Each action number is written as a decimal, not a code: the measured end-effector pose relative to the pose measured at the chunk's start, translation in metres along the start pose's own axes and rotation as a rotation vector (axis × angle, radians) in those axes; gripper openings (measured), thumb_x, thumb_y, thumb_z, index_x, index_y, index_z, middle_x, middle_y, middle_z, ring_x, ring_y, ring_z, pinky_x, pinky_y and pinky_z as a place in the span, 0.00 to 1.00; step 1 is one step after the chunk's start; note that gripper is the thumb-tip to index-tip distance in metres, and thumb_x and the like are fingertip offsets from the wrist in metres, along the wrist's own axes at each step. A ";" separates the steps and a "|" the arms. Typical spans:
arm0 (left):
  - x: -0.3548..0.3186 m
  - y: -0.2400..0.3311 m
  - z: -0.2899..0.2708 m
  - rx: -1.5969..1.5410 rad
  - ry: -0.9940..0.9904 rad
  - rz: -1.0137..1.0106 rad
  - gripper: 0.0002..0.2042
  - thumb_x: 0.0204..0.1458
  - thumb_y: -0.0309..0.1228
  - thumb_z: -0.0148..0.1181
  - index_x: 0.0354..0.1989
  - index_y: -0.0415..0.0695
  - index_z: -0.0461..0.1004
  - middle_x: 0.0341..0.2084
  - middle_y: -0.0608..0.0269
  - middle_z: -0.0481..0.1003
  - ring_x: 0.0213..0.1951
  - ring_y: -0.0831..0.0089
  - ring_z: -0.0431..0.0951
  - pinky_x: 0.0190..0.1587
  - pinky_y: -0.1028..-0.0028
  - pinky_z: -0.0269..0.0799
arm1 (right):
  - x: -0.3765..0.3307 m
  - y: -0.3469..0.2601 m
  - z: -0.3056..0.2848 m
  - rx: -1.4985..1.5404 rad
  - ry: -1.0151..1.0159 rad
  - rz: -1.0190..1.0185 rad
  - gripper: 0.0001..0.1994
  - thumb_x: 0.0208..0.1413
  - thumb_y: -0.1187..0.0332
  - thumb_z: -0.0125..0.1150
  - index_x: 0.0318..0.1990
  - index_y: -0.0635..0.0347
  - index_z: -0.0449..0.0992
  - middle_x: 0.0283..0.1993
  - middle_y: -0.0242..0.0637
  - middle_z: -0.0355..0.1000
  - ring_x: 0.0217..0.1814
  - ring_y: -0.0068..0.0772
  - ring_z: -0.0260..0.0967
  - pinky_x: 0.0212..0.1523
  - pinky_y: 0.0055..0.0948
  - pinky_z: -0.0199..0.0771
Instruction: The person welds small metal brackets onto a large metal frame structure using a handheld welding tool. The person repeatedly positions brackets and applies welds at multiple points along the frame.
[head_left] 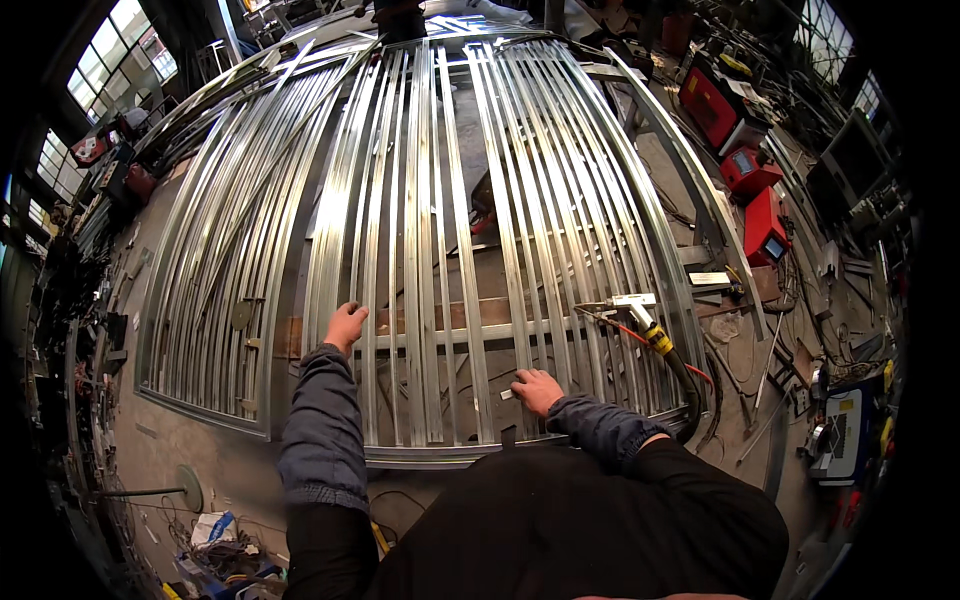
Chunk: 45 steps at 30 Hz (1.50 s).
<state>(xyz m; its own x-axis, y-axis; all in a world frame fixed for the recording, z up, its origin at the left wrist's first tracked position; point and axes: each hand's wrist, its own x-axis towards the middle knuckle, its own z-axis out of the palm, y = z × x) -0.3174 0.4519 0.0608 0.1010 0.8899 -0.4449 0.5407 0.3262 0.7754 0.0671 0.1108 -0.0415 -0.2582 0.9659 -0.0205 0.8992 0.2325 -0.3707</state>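
Observation:
Long shiny metal bars [420,250] lie side by side in a large rectangular frame in front of me. My left hand [345,327] is at the edge of one bar, left of the middle, its fingers curled against the metal. Farther right and nearer to me, my right hand [538,390] is low over the bars with its fingers bent. At its fingertips sits a small pale block [507,394], seemingly pinched there. To the right, a white welding gun [630,303] with a yellow collar rests on the bars, its dark hose [690,390] curving down toward me.
Another barred metal panel [230,250] adjoins on the left. Red machines [765,225] stand at the right, beyond a long loose bar [715,200]. A white and blue machine [842,435] is at the near right. Cables and scraps litter the floor; a round-based stand [188,488] is lower left.

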 end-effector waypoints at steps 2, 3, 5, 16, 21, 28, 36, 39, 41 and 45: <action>-0.005 -0.017 0.018 -0.096 -0.029 -0.069 0.32 0.65 0.41 0.65 0.73 0.35 0.68 0.58 0.53 0.79 0.48 0.65 0.80 0.45 0.65 0.79 | 0.000 0.000 -0.003 -0.019 -0.011 0.003 0.11 0.61 0.67 0.59 0.49 0.52 0.82 0.55 0.42 0.74 0.59 0.48 0.72 0.59 0.45 0.71; -0.008 -0.026 0.024 -0.146 -0.046 -0.109 0.29 0.66 0.39 0.63 0.71 0.35 0.69 0.49 0.62 0.79 0.40 0.74 0.76 0.35 0.69 0.74 | 0.000 -0.001 -0.003 -0.027 -0.013 -0.004 0.11 0.61 0.67 0.59 0.49 0.52 0.82 0.54 0.42 0.74 0.58 0.48 0.72 0.58 0.45 0.71; -0.017 -0.045 0.028 -0.204 -0.067 -0.146 0.27 0.67 0.39 0.62 0.70 0.37 0.70 0.47 0.64 0.79 0.41 0.74 0.76 0.37 0.69 0.74 | 0.004 -0.004 -0.003 -0.030 -0.022 -0.019 0.11 0.60 0.68 0.60 0.48 0.52 0.81 0.52 0.41 0.74 0.58 0.47 0.72 0.58 0.45 0.71; -0.110 -0.123 0.106 -0.940 -0.022 -0.354 0.28 0.74 0.40 0.51 0.77 0.38 0.59 0.69 0.49 0.68 0.67 0.53 0.73 0.68 0.54 0.72 | 0.002 0.004 0.002 -0.019 -0.075 0.009 0.10 0.62 0.65 0.63 0.49 0.52 0.80 0.46 0.41 0.74 0.53 0.47 0.72 0.54 0.45 0.73; -0.142 -0.164 0.122 -1.202 0.155 -0.453 0.24 0.75 0.46 0.46 0.70 0.42 0.67 0.63 0.56 0.74 0.61 0.58 0.76 0.65 0.56 0.73 | 0.005 0.002 0.000 0.048 -0.076 0.015 0.11 0.60 0.63 0.65 0.49 0.53 0.80 0.46 0.42 0.73 0.54 0.48 0.72 0.54 0.45 0.73; -0.152 -0.142 0.113 -1.018 0.468 -0.254 0.27 0.73 0.49 0.49 0.69 0.40 0.68 0.57 0.60 0.75 0.55 0.66 0.77 0.58 0.63 0.74 | 0.006 0.005 -0.002 0.093 -0.149 0.044 0.14 0.58 0.62 0.65 0.49 0.55 0.80 0.48 0.44 0.74 0.55 0.50 0.72 0.57 0.47 0.73; -0.140 -0.084 0.115 -0.548 0.362 0.032 0.23 0.74 0.45 0.53 0.66 0.41 0.73 0.57 0.60 0.78 0.54 0.71 0.77 0.55 0.70 0.74 | 0.005 0.008 0.005 0.205 -0.055 0.070 0.16 0.56 0.62 0.66 0.50 0.57 0.79 0.46 0.46 0.73 0.52 0.53 0.72 0.55 0.47 0.75; -0.149 -0.081 0.154 -0.363 0.192 0.100 0.21 0.72 0.41 0.58 0.66 0.39 0.74 0.56 0.60 0.78 0.53 0.70 0.78 0.57 0.70 0.74 | 0.004 0.010 0.007 0.189 -0.077 0.053 0.16 0.56 0.62 0.66 0.51 0.57 0.79 0.45 0.45 0.72 0.52 0.52 0.71 0.55 0.47 0.75; -0.156 -0.093 0.186 -0.277 0.167 0.208 0.21 0.70 0.38 0.62 0.65 0.38 0.74 0.53 0.58 0.78 0.53 0.69 0.78 0.58 0.69 0.75 | 0.005 0.007 0.003 0.211 -0.066 0.036 0.16 0.56 0.62 0.67 0.51 0.57 0.79 0.45 0.45 0.72 0.52 0.52 0.71 0.55 0.47 0.75; -0.190 -0.077 0.235 -0.109 0.083 0.200 0.20 0.69 0.34 0.59 0.64 0.36 0.74 0.57 0.52 0.77 0.55 0.64 0.80 0.59 0.65 0.75 | 0.000 0.009 0.000 0.218 -0.001 0.032 0.16 0.56 0.62 0.68 0.51 0.56 0.79 0.45 0.43 0.71 0.51 0.50 0.71 0.54 0.45 0.75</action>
<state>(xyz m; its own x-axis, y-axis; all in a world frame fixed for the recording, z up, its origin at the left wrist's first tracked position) -0.1823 0.1823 -0.0198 0.1252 0.9620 -0.2426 0.4235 0.1693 0.8900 0.0753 0.1130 -0.0446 -0.2313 0.9722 -0.0366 0.8093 0.1715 -0.5618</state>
